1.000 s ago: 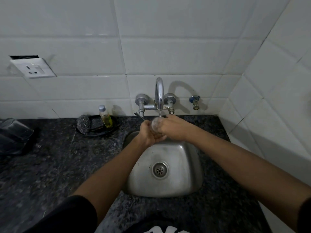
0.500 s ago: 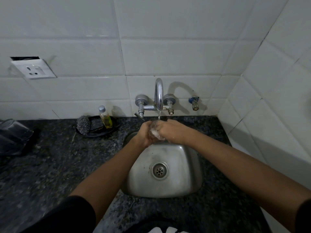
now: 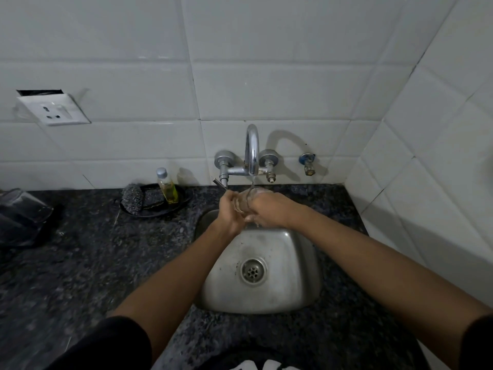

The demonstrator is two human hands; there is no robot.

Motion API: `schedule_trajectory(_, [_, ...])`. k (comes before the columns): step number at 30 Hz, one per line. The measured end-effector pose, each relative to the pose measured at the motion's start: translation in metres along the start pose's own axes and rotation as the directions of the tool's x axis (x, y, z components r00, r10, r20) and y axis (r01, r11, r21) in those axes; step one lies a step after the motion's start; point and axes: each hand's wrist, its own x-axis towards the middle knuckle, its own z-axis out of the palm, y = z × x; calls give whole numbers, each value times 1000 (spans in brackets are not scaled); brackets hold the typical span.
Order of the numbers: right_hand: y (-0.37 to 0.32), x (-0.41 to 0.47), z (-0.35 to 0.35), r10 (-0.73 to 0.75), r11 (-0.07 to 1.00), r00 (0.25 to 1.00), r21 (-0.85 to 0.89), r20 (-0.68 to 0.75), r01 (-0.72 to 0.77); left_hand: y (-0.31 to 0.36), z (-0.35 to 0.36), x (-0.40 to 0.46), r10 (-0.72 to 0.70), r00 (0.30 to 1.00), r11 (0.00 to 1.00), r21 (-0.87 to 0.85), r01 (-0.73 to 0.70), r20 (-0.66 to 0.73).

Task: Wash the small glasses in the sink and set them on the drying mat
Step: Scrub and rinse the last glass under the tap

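A small clear glass (image 3: 242,202) sits between both hands over the back of the steel sink (image 3: 282,295), under a thin stream from the chrome tap (image 3: 252,148). My left hand (image 3: 229,213) grips the glass from the left. My right hand (image 3: 268,209) holds it from the right, fingers curled over its side. Water drips from the hands into the basin. Most of the glass is hidden by the fingers.
A black dish (image 3: 157,206) left of the tap holds a steel scrubber (image 3: 132,200) and a small bottle of yellow liquid (image 3: 167,186). A dark clear-plastic object (image 3: 22,213) lies at the far left of the granite counter (image 3: 80,263). A tiled wall closes the right side.
Both hands stay under the tap with the glass. The glass has turned slightly between the fingers, and the hands have shifted a little.
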Motion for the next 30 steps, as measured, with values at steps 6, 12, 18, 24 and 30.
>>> schedule_trajectory(6, [2,-6,2,-213,954,972,-235,-99,185,3,-2,-3,-44,998,994,99,40,38])
schedule_trajectory(12, [-10,-16,14,91,965,880,258,-467,37,2,-15,-4,36,993,996,-80,-27,116])
schedule_trajectory(18, [-19,-13,22,483,822,809,493,-335,-286,1,-21,-1,129,990,990,51,-132,59])
schedule_trajectory(24, [-11,-7,19,505,632,855,626,114,-457,5,-16,-5,225,972,955,213,-205,-71])
schedule_trajectory(30, [-6,-5,31,478,417,850,795,220,-441,9,-19,-7,261,963,946,217,-240,-75])
